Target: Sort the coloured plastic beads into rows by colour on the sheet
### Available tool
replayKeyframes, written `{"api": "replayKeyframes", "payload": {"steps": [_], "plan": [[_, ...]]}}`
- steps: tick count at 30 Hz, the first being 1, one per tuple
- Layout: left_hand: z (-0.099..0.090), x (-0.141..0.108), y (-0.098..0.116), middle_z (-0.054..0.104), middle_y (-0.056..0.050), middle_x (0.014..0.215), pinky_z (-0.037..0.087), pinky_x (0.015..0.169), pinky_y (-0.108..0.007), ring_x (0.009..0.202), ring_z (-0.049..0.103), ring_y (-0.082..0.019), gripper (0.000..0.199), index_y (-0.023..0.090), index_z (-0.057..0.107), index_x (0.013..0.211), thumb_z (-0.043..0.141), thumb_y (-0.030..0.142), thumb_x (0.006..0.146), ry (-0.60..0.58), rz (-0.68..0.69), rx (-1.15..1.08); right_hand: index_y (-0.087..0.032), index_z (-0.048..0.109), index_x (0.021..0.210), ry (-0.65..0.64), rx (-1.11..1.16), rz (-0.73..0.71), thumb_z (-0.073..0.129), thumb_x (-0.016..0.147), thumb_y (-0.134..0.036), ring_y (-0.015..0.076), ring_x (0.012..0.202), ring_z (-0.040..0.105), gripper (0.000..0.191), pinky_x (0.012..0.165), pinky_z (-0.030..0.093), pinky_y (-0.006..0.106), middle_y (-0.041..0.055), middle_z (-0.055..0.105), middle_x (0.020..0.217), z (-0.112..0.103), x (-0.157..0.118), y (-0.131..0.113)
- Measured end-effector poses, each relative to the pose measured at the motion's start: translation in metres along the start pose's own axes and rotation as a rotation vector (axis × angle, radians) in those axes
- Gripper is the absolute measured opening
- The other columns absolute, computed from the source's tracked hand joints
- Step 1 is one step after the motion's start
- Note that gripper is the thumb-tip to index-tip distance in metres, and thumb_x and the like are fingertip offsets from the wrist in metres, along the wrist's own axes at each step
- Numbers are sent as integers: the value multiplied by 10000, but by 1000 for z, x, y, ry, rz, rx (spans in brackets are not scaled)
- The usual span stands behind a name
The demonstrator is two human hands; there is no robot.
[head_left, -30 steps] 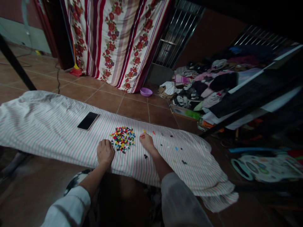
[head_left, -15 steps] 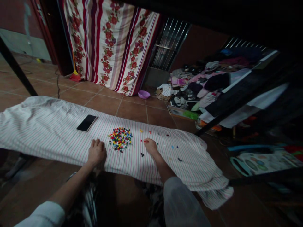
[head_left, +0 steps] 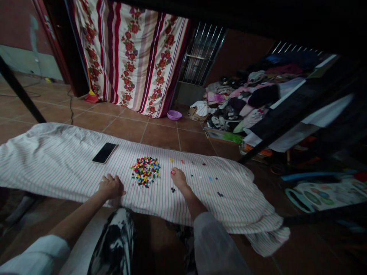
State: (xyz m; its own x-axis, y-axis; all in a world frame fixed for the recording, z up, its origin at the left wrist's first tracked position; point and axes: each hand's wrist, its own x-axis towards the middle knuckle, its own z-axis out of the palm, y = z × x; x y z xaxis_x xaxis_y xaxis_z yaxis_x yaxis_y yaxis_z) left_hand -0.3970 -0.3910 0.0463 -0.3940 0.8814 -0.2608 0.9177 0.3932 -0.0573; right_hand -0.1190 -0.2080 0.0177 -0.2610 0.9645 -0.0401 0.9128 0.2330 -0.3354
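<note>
A pile of small multicoloured beads (head_left: 145,171) lies on the striped cloth (head_left: 74,168) between my hands. Just right of the pile, my right hand (head_left: 179,178) has its fingertips pinched together at a small red bead (head_left: 172,172), low over the cloth. My left hand (head_left: 111,186) rests on the cloth left of the pile, fingers loosely bent and apart, with nothing visible in it. Close to my right hand are a few black beads (head_left: 172,190), yellow beads (head_left: 171,160) and orange-red beads (head_left: 182,161). Farther right lie blue beads (head_left: 210,178) and dark grey beads (head_left: 220,194).
A phone (head_left: 104,153) lies on the cloth, left of the beads. Beyond stand a purple basin (head_left: 174,115), a floral curtain (head_left: 137,61) and a red broom (head_left: 91,97). Heaped clothes (head_left: 229,103) fill the far right, behind a dark slanted bar (head_left: 258,150).
My right hand has shifted slightly left, its fingertips now at the red bead on that side. My left hand has drawn back left, away from the pile. The view has tilted slightly.
</note>
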Motion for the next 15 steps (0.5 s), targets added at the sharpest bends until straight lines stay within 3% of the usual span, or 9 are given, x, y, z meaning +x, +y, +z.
{"api": "replayKeyframes", "payload": {"steps": [7,15], "plan": [[5,4,0,477,-372,1230,367,891,-518,1181,450,-494,741,-15,485,1207,601,514,701,-18,2,35,-216,650,1106,-58,-33,6,477,852,-142,135,946,596,316,761,388,200,72,628,1075,0,4,-6],[8,6,2,463,-383,1234,378,873,-515,1180,445,-498,728,-22,481,1210,570,509,720,1,-17,46,-185,673,1008,-34,-25,-3,491,845,-120,136,937,590,253,779,391,201,80,621,1023,1,3,-12]]}}
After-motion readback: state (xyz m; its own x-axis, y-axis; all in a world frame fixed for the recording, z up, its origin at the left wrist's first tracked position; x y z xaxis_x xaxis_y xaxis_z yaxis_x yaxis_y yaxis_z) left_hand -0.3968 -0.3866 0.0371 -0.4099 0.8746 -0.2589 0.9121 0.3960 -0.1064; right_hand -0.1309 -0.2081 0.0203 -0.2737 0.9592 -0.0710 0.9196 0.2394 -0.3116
